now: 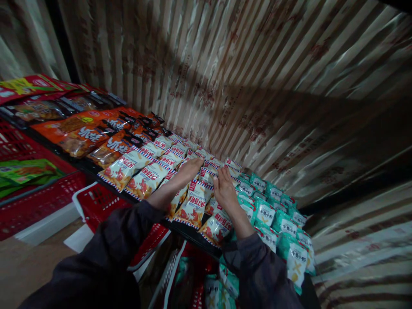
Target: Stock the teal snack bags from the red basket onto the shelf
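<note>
White snack bags with red lettering and striped edges lie in rows on a black shelf board. My left hand reaches over them, seen from its thumb side. It looks stretched out, though its far fingers are partly hidden. Opposite it, my right hand rests against the bags with its fingers extended and the thumb apart. Between the two hands stands a column of the same bags, and I cannot tell how firmly they touch it. Teal snack bags sit just right of my right hand.
Orange snack bags and red packets fill the board's left end. Red baskets stand below its front edge, one with green packets. More teal bags lie underneath. Pleated, printed sheeting hangs close behind.
</note>
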`<action>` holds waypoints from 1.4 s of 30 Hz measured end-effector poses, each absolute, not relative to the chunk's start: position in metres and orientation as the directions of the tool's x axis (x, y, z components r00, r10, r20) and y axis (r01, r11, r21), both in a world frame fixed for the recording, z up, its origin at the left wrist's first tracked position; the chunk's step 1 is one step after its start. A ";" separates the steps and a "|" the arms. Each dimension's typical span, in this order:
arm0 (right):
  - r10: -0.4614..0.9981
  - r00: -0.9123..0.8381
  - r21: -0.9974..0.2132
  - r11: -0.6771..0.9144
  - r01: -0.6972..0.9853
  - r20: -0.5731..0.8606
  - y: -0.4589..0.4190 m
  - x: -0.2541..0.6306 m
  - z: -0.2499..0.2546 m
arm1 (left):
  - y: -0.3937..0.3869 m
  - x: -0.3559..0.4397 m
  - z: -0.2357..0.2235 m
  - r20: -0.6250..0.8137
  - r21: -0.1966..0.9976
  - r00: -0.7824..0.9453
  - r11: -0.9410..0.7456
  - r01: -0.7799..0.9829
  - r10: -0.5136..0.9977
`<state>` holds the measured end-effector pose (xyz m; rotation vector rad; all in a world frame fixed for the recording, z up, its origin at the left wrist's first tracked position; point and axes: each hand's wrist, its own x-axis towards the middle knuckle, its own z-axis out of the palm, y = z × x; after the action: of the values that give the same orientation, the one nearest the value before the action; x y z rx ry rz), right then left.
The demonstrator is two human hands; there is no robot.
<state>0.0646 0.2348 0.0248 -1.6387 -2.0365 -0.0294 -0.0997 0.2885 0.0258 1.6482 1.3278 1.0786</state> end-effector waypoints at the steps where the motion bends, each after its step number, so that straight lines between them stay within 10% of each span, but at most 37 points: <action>1: 0.902 -0.123 -0.338 0.277 0.899 0.413 0.228 0.062 0.023 | 0.271 -0.101 0.022 0.161 0.913 0.128 -0.197 0.357 0.979; 17: 0.934 0.061 -0.682 0.211 0.700 0.351 0.123 -0.006 -0.016 | 0.186 -0.111 -0.025 0.507 0.696 0.003 -0.411 0.589 0.862; 42: 0.947 0.214 -0.805 0.069 0.589 0.238 0.172 -0.040 0.003 | 0.225 -0.178 -0.015 0.365 0.760 -0.045 -0.270 0.591 0.930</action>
<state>-0.0399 0.1720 0.0025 -1.6205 -1.4749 0.5203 -0.1778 0.2252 -0.0145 1.8635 1.6086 1.2368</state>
